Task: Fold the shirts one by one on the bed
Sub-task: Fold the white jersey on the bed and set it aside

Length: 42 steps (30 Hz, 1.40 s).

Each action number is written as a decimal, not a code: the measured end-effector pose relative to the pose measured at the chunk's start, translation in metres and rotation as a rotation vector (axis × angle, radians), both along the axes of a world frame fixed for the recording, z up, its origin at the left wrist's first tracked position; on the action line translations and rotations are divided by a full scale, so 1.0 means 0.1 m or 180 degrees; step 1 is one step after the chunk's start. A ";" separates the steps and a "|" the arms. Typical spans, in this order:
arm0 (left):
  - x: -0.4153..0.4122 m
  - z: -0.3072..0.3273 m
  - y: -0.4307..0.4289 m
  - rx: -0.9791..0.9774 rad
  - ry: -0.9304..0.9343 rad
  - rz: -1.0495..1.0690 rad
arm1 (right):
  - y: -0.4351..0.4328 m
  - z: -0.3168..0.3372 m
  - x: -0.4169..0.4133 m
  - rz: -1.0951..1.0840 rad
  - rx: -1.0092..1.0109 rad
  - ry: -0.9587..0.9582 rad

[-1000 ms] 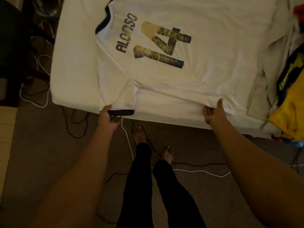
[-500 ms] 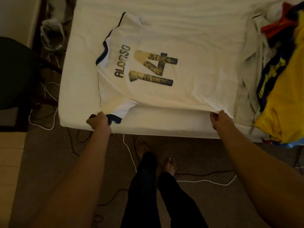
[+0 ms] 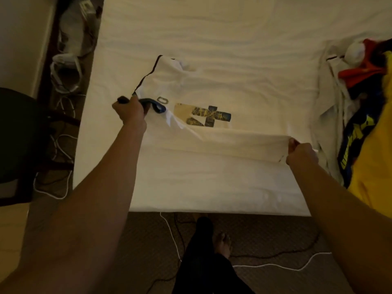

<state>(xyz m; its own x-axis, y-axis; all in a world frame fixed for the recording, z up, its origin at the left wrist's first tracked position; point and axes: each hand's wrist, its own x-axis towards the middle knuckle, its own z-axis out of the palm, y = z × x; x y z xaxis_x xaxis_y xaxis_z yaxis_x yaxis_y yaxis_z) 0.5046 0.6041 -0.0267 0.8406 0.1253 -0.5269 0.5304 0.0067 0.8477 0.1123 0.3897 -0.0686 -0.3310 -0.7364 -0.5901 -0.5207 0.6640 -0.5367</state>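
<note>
fingers of the left hand (image 3: 130, 111) are clenched round the dark blue sleeve cuff (image 3: 157, 107) of the white shirt (image 3: 244, 98), holding it over the shirt's left part. fingers of the right hand (image 3: 302, 154) pinch the shirt's near edge at its right end. the shirt lies on the middle of the bed (image 3: 212, 187), its near side turned toward the far side, partly hiding the yellow-and-blue number print (image 3: 203, 115). a pile of yellow, blue and red clothes (image 3: 369, 145) sits at the right, just beside the shirt.
</note>
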 end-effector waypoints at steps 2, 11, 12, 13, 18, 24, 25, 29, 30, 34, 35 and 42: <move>0.18 0.01 -0.23 -0.0364 0.0114 -0.0357 | -0.15 0.04 0.17 -0.0471 -0.0223 -0.0599; 0.15 -0.61 0.49 0.2224 -0.0632 -0.1729 | 0.33 -0.45 1.36 0.0508 -0.0478 -0.0606; 0.13 -0.70 0.64 0.2364 -0.0669 -0.1824 | 0.48 -0.47 1.53 0.1008 -0.0502 -0.0508; 0.11 -0.78 0.79 0.2509 -0.0660 -0.1931 | 0.62 -0.50 1.70 0.1473 -0.0556 -0.0466; 0.23 -1.00 1.12 0.2994 -0.0527 -0.2661 | 1.21 -0.61 2.45 0.3328 -0.0812 -0.0439; 0.44 -1.16 1.10 0.2804 -0.0525 -0.3061 | 1.38 -0.74 2.80 0.4579 -0.0818 -0.0111; 0.46 -1.18 1.09 0.2810 -0.0486 -0.3138 | 1.40 -0.77 2.80 0.5021 -0.0677 0.0022; 0.57 -1.23 1.07 0.2811 -0.0515 -0.3078 | 1.46 -0.94 2.65 0.5789 -0.1001 0.0423; 0.60 -1.24 1.08 0.2904 -0.0583 -0.3071 | 1.46 -0.98 2.61 0.5713 -0.1141 0.0382; 0.60 -1.29 1.09 0.3300 -0.0758 -0.3048 | 1.44 -1.06 2.54 0.5716 -0.1183 0.0327; 0.58 -1.31 1.09 0.3356 -0.0767 -0.3012 | 1.43 -1.06 2.52 0.5768 -0.1181 0.0362; 0.43 -1.27 1.12 0.3710 -0.0877 -0.2697 | 1.31 -1.03 2.31 0.5521 -0.0952 0.0451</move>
